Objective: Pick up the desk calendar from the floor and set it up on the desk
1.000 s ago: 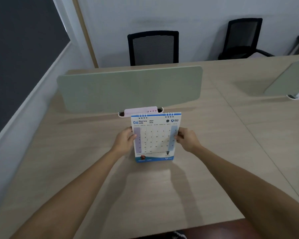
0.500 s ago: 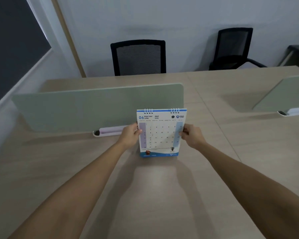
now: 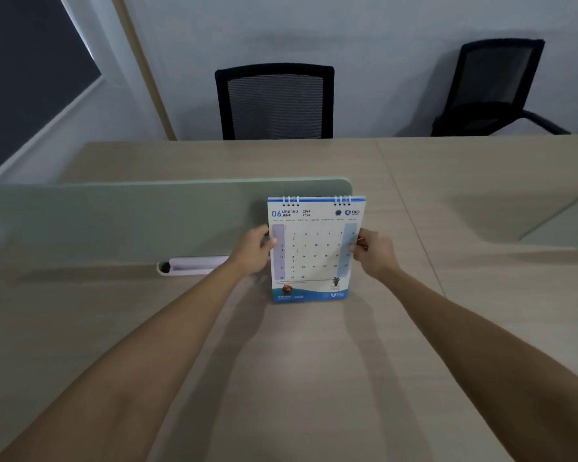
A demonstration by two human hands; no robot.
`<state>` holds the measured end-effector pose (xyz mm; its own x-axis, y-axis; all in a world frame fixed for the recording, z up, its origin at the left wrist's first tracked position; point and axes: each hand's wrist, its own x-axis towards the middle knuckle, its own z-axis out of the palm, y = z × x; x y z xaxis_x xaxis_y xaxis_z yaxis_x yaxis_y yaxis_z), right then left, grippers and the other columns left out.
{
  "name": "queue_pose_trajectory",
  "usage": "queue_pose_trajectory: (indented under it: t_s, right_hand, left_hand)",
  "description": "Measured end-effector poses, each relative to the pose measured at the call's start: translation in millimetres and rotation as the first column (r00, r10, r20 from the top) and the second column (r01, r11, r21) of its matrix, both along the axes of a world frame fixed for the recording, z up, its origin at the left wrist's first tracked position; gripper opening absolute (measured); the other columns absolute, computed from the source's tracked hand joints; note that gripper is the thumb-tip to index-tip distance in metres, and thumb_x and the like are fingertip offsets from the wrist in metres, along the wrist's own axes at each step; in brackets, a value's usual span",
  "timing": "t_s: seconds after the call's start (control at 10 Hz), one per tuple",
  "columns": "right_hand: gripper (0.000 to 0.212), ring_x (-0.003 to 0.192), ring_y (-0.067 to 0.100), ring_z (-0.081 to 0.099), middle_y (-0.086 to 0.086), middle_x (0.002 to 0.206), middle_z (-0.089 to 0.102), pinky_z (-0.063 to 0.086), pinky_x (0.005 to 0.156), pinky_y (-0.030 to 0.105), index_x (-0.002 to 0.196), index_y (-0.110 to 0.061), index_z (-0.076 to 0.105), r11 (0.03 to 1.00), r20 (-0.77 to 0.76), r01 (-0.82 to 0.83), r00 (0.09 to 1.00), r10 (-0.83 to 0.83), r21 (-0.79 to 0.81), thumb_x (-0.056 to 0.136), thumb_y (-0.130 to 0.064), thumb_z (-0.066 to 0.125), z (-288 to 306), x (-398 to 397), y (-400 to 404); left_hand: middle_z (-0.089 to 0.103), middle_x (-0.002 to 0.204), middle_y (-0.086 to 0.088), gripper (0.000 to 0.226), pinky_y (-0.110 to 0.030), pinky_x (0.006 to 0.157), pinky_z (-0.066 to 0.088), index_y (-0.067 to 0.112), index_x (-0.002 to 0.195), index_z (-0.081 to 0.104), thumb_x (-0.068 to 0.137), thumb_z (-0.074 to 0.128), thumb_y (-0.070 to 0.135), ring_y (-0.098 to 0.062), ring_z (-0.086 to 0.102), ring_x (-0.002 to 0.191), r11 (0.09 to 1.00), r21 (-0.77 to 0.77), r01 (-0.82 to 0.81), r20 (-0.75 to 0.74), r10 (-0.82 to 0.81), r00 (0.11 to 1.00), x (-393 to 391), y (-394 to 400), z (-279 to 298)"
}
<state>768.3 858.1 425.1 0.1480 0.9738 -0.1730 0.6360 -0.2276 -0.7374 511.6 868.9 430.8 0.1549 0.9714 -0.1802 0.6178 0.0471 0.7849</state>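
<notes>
Head view: white spiral-bound June desk calendar (image 3: 314,250) stands upright on the pale wooden desk (image 3: 281,378) at twelve o'clock, left hand (image 3: 252,253) and right hand (image 3: 374,256) clamped on its side edges. Spread the base before releasing.

Both bare forearms extend forward; left hand (image 3: 252,253) and right hand (image 3: 374,256) face each other, fingers curled, thumbs pressed inward in a pinch.
</notes>
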Motion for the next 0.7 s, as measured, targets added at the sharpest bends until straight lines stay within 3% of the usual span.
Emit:
queue_pose_trajectory:
  t_s: [0.3, 0.5, 0.6, 0.7]
  right_hand:
    - [0.021, 0.09, 0.032, 0.066, 0.015, 0.106, 0.071, 0.056, 0.083, 0.049, 0.109, -0.005, 0.061, 1.0, 0.044, -0.025, 0.999, 0.025, 0.015, 0.091, -0.01, 0.052, -6, -1, -16]
    - [0.028, 0.092, 0.028, 0.061, 0.016, 0.115, 0.067, 0.051, 0.078, 0.037, 0.119, -0.005, 0.055, 0.999, 0.047, -0.008, 0.999, 0.01, -0.039, 0.092, -0.012, 0.053, 5, -6, -22]
    - [0.044, 0.114, 0.03, 0.059, 0.013, 0.13, 0.059, 0.051, 0.091, 0.042, 0.129, -0.007, 0.046, 0.998, 0.053, 0.005, 0.999, -0.001, -0.059, 0.088, -0.016, 0.06, 10, -6, -26]
    - [0.057, 0.121, 0.032, 0.055, 0.015, 0.138, 0.053, 0.048, 0.099, 0.045, 0.137, -0.01, 0.04, 0.999, 0.032, 0.046, 0.998, -0.046, -0.008, 0.085, -0.013, 0.065, 23, -1, -40]
  left_hand:
    - [0.063, 0.13, -0.008, 0.03, -0.039, 0.098, 0.047, 0.007, 0.122, 0.057, 0.095, 0.046, 0.015, -0.024, 0.058, 0.118, 1.0, 0.011, -0.008, -0.026, 0.009, 1.0, 2, -10, -3]
    - [0.054, 0.14, -0.008, 0.039, -0.042, 0.104, 0.043, 0.009, 0.131, 0.049, 0.094, 0.049, 0.019, -0.026, 0.049, 0.13, 0.997, -0.065, -0.03, -0.045, 0.028, 0.999, 4, -23, 8]
    - [0.043, 0.149, -0.008, 0.055, -0.039, 0.107, 0.038, 0.01, 0.143, 0.034, 0.093, 0.053, 0.026, -0.028, 0.045, 0.133, 0.995, -0.084, -0.044, -0.085, 0.037, 0.996, -3, -41, 7]
    - [0.047, 0.145, -0.011, 0.056, -0.03, 0.104, 0.033, 0.009, 0.141, 0.037, 0.091, 0.055, 0.026, -0.027, 0.044, 0.133, 0.988, -0.015, -0.155, -0.071, 0.154, 0.986, -25, -76, -2]
